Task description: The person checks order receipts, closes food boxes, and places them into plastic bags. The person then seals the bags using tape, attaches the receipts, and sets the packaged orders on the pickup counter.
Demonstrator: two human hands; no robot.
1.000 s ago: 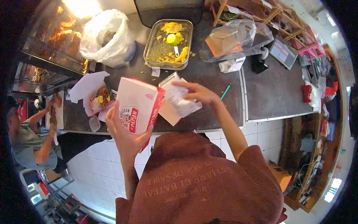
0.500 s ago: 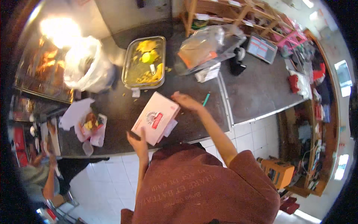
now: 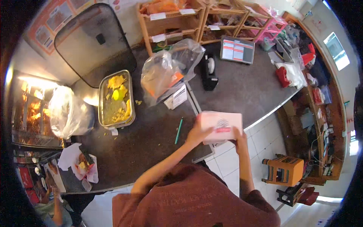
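A closed pink cardboard food box with a dark and red print hangs at the right, over the table's front edge. My left hand grips its left side, thumb on the lid. At its right front corner my right hand closes on the box; the fingers underneath are hidden. Left of the hands a green pen lies on the dark table. Farther left stands a glass tray with yellow food pieces and a bright yellow-green item.
Behind lie a clear plastic bag, white papers, a black tape dispenser and a tablet. Opened food wrapping is at left, near another person's arm. An orange stool stands at right.
The pink box has moved right, from the table's middle to past the pen, and has turned. My right hand has closed on it. The view has swung right.
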